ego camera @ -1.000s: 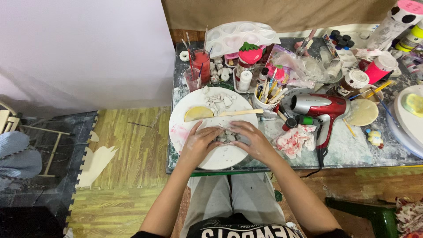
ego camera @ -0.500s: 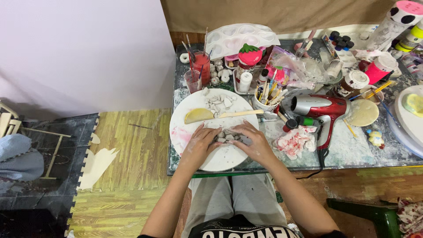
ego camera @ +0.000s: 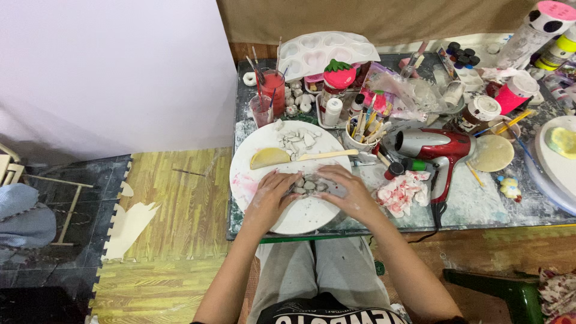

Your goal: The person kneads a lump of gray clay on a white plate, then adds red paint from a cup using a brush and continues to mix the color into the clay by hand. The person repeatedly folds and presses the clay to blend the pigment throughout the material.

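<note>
A round white board [ego camera: 258, 144] lies on the table in front of me. My left hand [ego camera: 273, 195] and my right hand [ego camera: 348, 191] rest on it, fingers cupped around a small heap of grey-white clay lumps [ego camera: 308, 185] between them. Farther back on the board lie a yellow half-round piece [ego camera: 269, 157], a flat wooden tool [ego camera: 327, 155] and several more pale clay bits [ego camera: 295, 141]. My hands are dusted white.
A red hair dryer [ego camera: 433, 147] lies right of the board beside a pink-stained rag [ego camera: 401, 192]. Behind are a cup of brushes [ego camera: 359, 135], a red water cup [ego camera: 271, 90], a white mould tray [ego camera: 321, 51], paint pots and jars. Wood-look floor mats [ego camera: 168, 204] lie left.
My hands have stayed on the board, working the clay lumps; the fingers have shifted slightly around the heap. Nothing else has moved.
</note>
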